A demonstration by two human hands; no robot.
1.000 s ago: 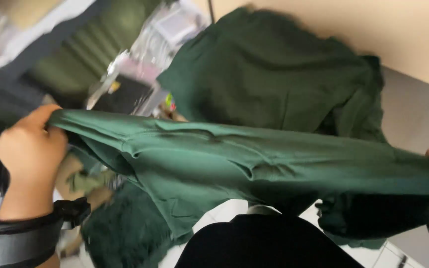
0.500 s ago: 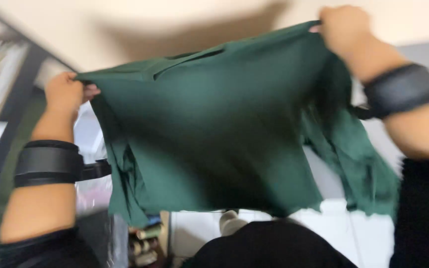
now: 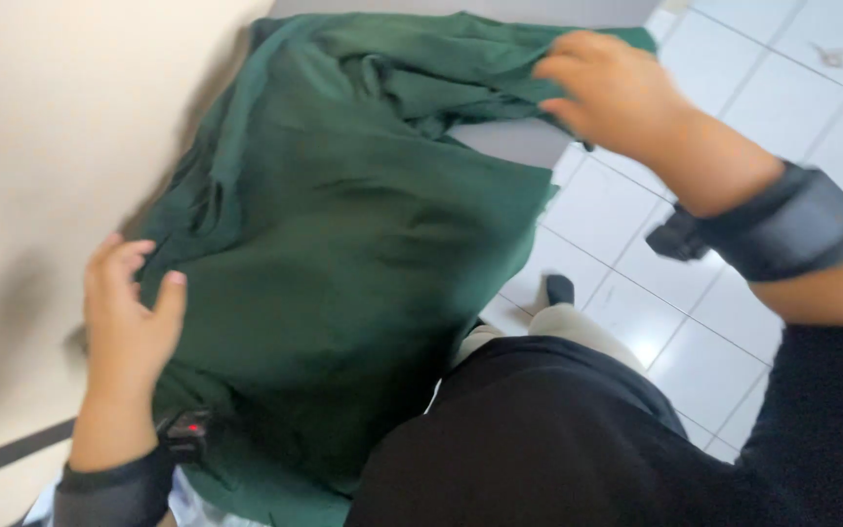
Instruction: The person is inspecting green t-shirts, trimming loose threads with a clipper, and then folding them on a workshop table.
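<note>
Half a second before held up in the air, the green cloth point(image 3: 343, 254) now lay spread on the beige table point(image 3: 41, 146), left hand point(image 3: 129, 312) open-fingered at its edge, right hand point(image 3: 607, 93) loosely curled on the far bunched end.

The dark green garment point(image 3: 343, 244) was soft woven cloth, matt, creased and rumpled in loose folds. It lay on a bench point(image 3: 41, 146) whose cream top looked smooth and flat with a dull sheen. The floor point(image 3: 763, 88) was laid with white glazed tiles, glossy, with thin dark grout lines. The band point(image 3: 792, 224) on the right wrist looked like black matt fabric with a hard plastic piece. The black top point(image 3: 539, 439) was matt cloth.
</note>
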